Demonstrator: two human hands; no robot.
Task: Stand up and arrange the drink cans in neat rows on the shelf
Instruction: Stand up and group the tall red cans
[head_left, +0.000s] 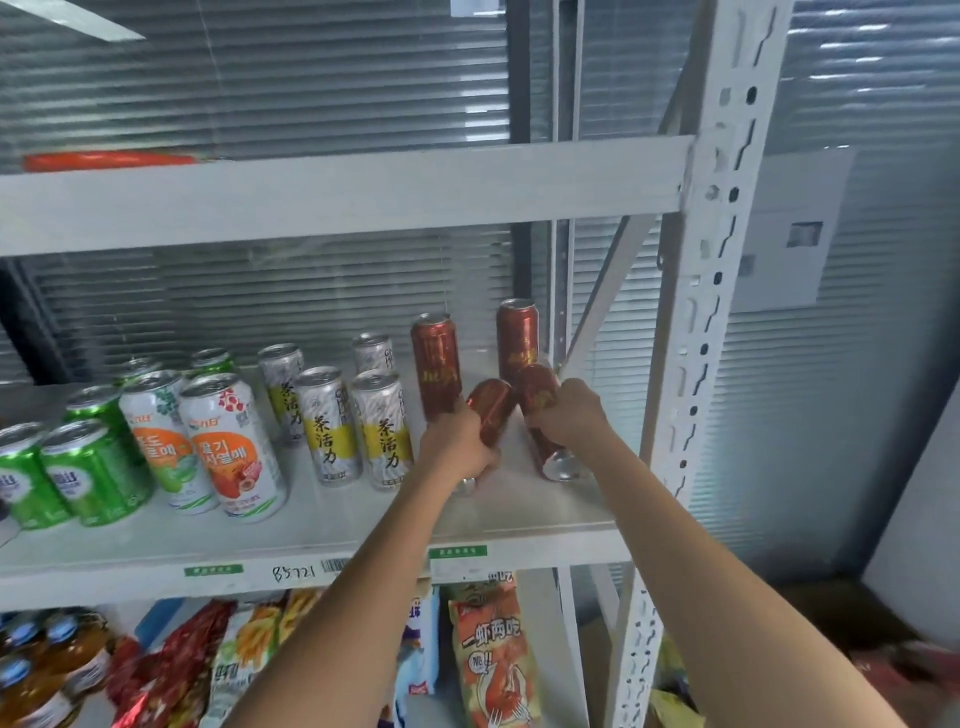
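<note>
Setting: a grey metal shelf (322, 525) seen from head height, with slatted blinds behind it.
Left hand (457, 441): just past centre toward 4 o'clock, fingers curled round a tilted red can (491, 408) whose silver end points down at the viewer.
Right hand (569, 415): at 3 o'clock of the left hand, close beside it, clenched round a second tilted red can (543, 415); its silver end (561, 470) rests on the shelf board.
Upright red cans: one tall red can (436, 364) stands at 11 o'clock of the left hand, touching or nearly touching it; another (517, 335) stands at 12 o'clock of the right hand, near the back.
Silver tea cans: four silver cans with yellow bands (332, 426) stand upright in two short rows at 9 o'clock of the hands.
Fruit drink cans: two white cans with orange labels (234, 447) stand further toward 9 o'clock.
Green cans: a cluster of green cans (93, 473) stands at the far 9 o'clock edge of the frame.
Shelf edge: green label strips and a handwritten number (293, 572) on the front lip, at 6 o'clock.
Lower shelf: snack bags (491, 654) at 6 o'clock and bottles with blue caps (47, 670) at 8 o'clock.
Upright post: a white perforated post (706, 312) at 3 o'clock.
</note>
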